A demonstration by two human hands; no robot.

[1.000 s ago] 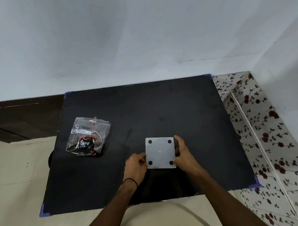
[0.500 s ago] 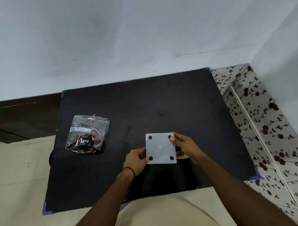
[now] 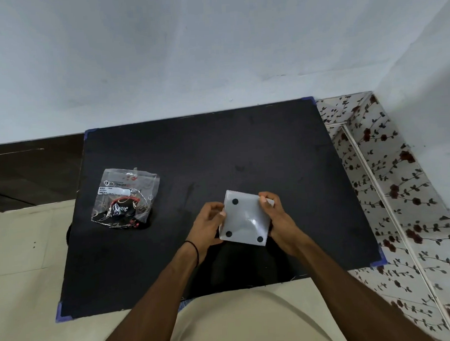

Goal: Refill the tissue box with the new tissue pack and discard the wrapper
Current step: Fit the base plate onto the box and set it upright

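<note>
A white square tissue box (image 3: 245, 218) is upside down, its base with black round feet facing me, tilted above the black table (image 3: 243, 149). My left hand (image 3: 208, 222) grips its left side. My right hand (image 3: 277, 217) grips its right side, fingertips curled over the far right corner. The new tissue pack (image 3: 126, 198), in a clear crinkled wrapper with black and red print, lies on the table's left part, apart from both hands.
The table stands against a pale wall, with blue tape at its corners (image 3: 61, 312). Floral-patterned tiles (image 3: 411, 201) run along the right. Beige floor (image 3: 24, 269) lies to the left, and a dark wooden panel (image 3: 30, 168) sits at the far left.
The box has tilted and rotated in my hands, lifting off the table. My right fingers have shifted onto its far right corner. The tissue pack has not moved.
</note>
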